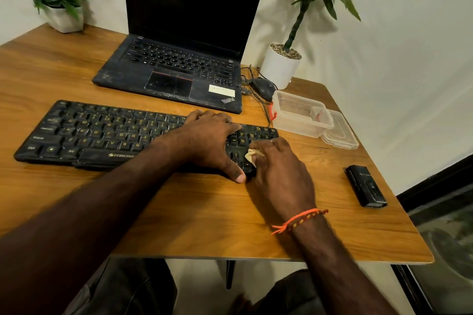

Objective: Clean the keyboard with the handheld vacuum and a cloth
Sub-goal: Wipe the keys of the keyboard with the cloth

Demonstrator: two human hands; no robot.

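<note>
Keyboard (102, 135): black, flat on the desk (204, 212), in front of the laptop (179, 59)
Left hand (207, 140): fingers spread and relaxed, pressing on the keyboard's right part, thumb at its near edge
Right hand (279, 174): fingers curled round a pale cloth (252, 156), held on the keyboard's right end
Vacuum (366, 185): black, lying on the desk, well right of the keyboard
Box (302, 115): clear, just beyond the keyboard's right end, lid (341, 133) beside it
</note>
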